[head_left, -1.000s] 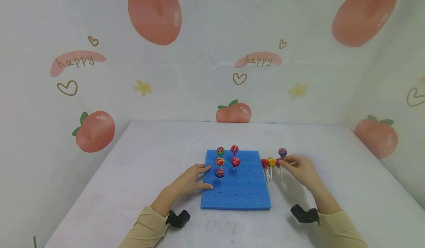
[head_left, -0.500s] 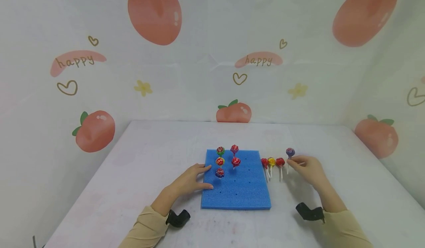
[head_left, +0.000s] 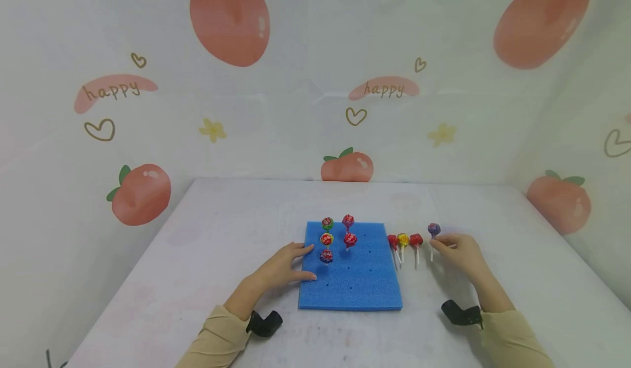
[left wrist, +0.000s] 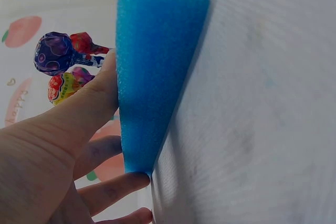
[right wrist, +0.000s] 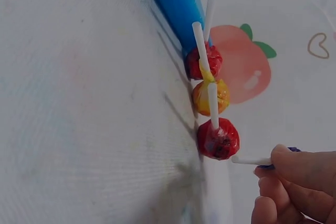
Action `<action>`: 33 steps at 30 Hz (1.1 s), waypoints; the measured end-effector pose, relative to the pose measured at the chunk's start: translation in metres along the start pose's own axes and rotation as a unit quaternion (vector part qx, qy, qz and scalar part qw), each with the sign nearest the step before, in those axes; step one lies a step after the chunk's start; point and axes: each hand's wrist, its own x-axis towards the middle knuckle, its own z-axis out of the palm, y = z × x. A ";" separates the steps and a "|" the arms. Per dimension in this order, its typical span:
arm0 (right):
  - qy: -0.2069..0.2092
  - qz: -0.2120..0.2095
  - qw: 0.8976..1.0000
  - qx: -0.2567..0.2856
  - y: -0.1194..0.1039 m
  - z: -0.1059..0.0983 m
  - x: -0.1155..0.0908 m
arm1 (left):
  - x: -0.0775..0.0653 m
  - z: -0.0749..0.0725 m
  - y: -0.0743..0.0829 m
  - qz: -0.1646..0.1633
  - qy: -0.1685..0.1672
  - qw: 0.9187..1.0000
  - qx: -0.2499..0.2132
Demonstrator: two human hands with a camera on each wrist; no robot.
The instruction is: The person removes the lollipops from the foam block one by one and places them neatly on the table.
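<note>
My right hand pinches a purple-wrapped lollipop between thumb and fingers, stick pointing down. In the right wrist view its white stick sticks out past the thumb, and the fingers mostly cover its head. My left hand rests on the left edge of a blue foam block, its fingers spread and fairly straight. Several lollipops stand upright in the foam, among them a green-and-red one at the back and a dark blue-and-red one nearest me.
Right of the foam, a red lollipop, a yellow lollipop and another red lollipop lie in a row on the white table. Small holes dot the foam. A curtain printed with fruit hangs behind.
My right hand has moved right, away from the row, with the purple lollipop, then slightly down; the lollipop now hangs more upright and lower. My left hand has stayed put.
</note>
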 end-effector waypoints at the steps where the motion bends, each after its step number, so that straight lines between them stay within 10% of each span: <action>1: 0.001 -0.001 1.000 0.000 0.001 0.000 0.000 | 0.000 0.000 0.000 0.000 0.000 1.000 0.000; 33: -0.038 0.030 0.999 0.006 0.015 0.007 0.005 | 0.000 0.000 0.000 -0.005 -0.003 1.000 -0.005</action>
